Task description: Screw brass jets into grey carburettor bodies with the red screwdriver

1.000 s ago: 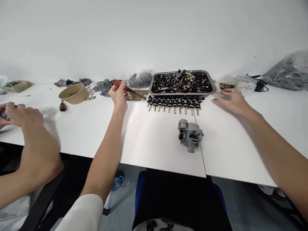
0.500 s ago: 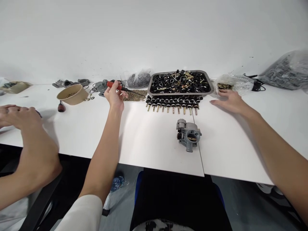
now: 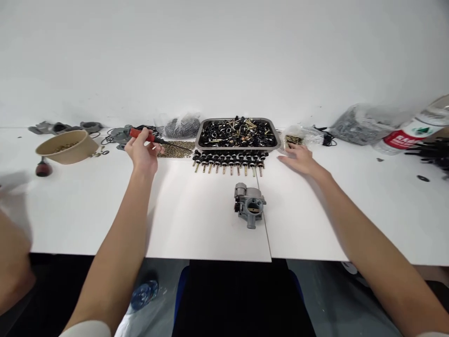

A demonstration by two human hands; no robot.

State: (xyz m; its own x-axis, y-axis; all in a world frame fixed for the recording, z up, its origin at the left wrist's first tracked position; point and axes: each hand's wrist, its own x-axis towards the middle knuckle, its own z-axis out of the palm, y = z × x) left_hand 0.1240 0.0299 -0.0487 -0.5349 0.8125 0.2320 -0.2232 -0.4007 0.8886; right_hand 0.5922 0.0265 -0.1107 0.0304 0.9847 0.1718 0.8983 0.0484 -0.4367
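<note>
Just right of the tray [image 3: 278, 141], right hand [image 3: 300, 159] has fingers at the clear bag [image 3: 310, 135]; grip not discernible. Left hand [image 3: 143, 152] has fingers closed round the screwdriver [image 3: 135, 133], shaft pointing right. Carburettor [image 3: 249, 205] sits on tabletop [image 3: 196, 220], nearside of both hands, closer to the right.

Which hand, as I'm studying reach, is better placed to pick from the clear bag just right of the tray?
Probably the right hand: it is at the clear bag with no tool visible, while the left hand grips a red-handled screwdriver left of the tray.
</note>
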